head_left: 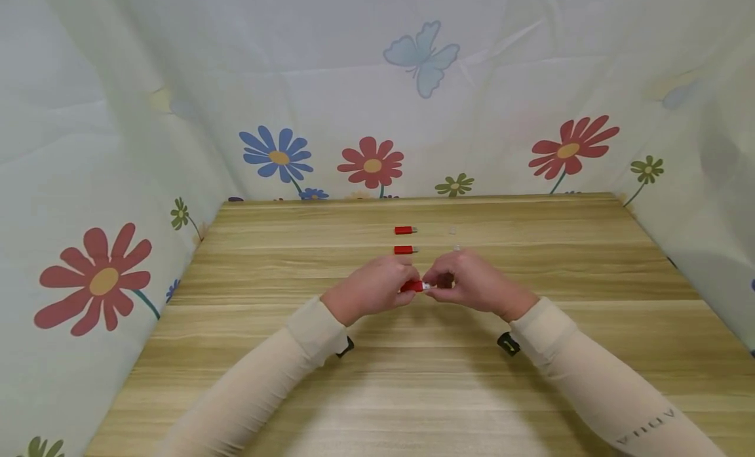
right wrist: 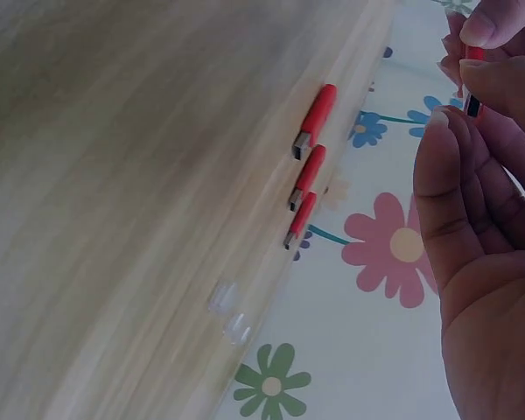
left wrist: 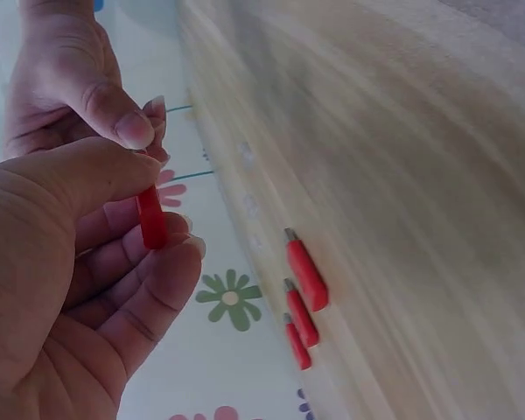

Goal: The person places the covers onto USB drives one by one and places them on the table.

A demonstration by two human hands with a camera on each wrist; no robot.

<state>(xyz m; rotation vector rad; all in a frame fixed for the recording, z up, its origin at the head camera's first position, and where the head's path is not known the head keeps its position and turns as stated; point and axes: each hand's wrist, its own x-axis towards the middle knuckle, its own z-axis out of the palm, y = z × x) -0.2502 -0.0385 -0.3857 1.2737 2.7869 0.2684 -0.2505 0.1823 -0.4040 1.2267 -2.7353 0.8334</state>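
In the head view my left hand (head_left: 377, 286) grips a red USB stick (head_left: 411, 286) by its body, between thumb and fingers, over the middle of the table. Its plug points right, toward my right hand (head_left: 472, 283). The thumb and fingertips of that hand pinch at the plug end. A whitish bit shows there; I cannot tell whether it is a clear cap. The left wrist view shows the held USB stick (left wrist: 151, 219) between my left fingers, its far end hidden by fingertips. Dark metal of the plug (right wrist: 473, 106) appears in the right wrist view.
Three more red USB sticks (right wrist: 304, 185) lie in a row on the wooden table (head_left: 413, 378), plugs facing right. Small clear caps (right wrist: 223, 297) lie to the right of them. A flower-printed curtain (head_left: 330, 70) hangs behind the table and along its sides.
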